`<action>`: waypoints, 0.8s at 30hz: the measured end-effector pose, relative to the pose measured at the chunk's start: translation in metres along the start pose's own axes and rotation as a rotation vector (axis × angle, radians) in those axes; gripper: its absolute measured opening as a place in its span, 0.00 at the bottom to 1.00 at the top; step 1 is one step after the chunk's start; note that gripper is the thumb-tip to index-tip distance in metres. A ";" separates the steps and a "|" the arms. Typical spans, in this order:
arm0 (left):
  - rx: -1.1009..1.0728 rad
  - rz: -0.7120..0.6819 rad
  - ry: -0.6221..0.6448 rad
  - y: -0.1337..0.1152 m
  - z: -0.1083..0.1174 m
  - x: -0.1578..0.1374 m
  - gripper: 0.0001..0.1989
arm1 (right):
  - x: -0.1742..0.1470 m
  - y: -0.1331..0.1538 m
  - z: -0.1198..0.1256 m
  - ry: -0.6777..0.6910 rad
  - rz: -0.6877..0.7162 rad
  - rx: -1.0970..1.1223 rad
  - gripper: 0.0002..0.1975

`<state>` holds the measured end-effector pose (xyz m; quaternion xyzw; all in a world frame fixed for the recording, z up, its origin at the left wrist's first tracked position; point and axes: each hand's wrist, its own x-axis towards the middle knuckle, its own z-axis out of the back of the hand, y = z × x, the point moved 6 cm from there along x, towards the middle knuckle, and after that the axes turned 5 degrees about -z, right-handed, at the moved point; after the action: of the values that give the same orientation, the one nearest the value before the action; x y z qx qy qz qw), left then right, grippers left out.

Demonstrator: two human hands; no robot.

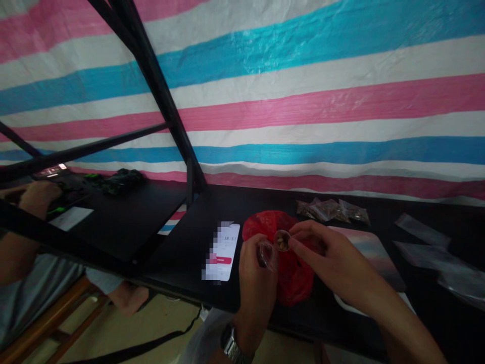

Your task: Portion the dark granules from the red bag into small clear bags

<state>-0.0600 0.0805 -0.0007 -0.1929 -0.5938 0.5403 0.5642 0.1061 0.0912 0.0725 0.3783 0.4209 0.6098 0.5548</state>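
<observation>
My right hand [322, 250] pinches the rim of a small round cup [282, 241] with brownish pieces in it. Close beside it, my left hand [258, 270] is closed on a clear plastic bag [267, 255], whose mouth faces the cup. Beneath both hands lies a crumpled red plastic bag [293, 283]; its contents cannot be made out. Several small filled clear bags [333, 210] lie behind it, holding brown bits.
Flat clear bags [422, 230] are spread on the black table [223, 202] at the right. A shiny pale case [364, 242] lies under my right forearm. Left are a lit phone [223, 253], a black metal frame [159, 96] and another person's arm [22, 227].
</observation>
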 end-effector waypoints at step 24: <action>-0.094 0.146 0.039 0.004 -0.009 0.007 0.10 | -0.009 0.027 -0.013 -0.249 0.307 -0.451 0.09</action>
<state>-0.0553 0.0920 -0.0027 -0.2725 -0.5918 0.5478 0.5249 0.0849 0.0802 0.0932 0.3767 0.1415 0.7134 0.5737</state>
